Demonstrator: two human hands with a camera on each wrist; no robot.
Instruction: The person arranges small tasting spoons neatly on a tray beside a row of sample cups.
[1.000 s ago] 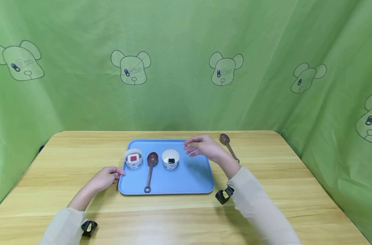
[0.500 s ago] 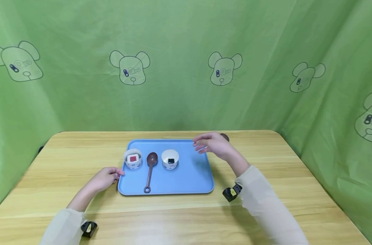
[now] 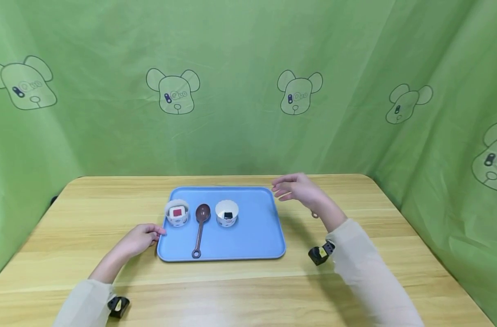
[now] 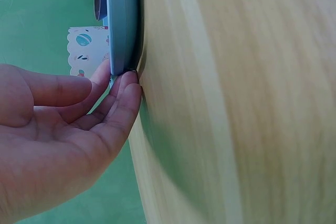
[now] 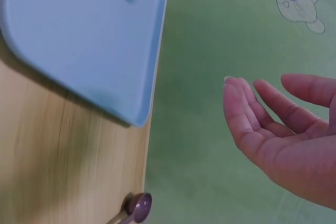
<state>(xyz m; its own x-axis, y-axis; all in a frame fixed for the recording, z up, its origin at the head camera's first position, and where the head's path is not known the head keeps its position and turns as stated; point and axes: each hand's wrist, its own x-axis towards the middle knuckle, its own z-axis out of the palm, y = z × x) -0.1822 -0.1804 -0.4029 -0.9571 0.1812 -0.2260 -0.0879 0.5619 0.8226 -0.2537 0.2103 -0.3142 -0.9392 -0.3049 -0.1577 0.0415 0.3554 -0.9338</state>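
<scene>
My left hand (image 3: 138, 238) rests its fingertips against the left edge of a blue tray (image 3: 252, 236); the left wrist view has the fingers (image 4: 123, 95) lightly bent, thumb apart from the rim. On the tray stand a paper cup (image 3: 177, 222) with a white block topped in red (image 3: 177, 212), a brown spoon (image 3: 199, 231) and a second paper cup (image 3: 221, 209) with a black-topped piece (image 3: 228, 215). Holding nothing, my right hand (image 3: 299, 187) hovers by the tray's far right corner. It mostly hides another brown spoon, whose bowl (image 5: 140, 207) shows in the right wrist view.
A wooden table (image 3: 248, 295) carries everything. Behind it and along the sides hangs a green curtain (image 3: 232, 136) with printed bear heads. Black wrist cameras are strapped at both sleeves (image 3: 367, 259).
My right hand has moved rightward, from above the tray to its far right corner, and now covers most of the spoon on the table. The left hand stays at the tray edge.
</scene>
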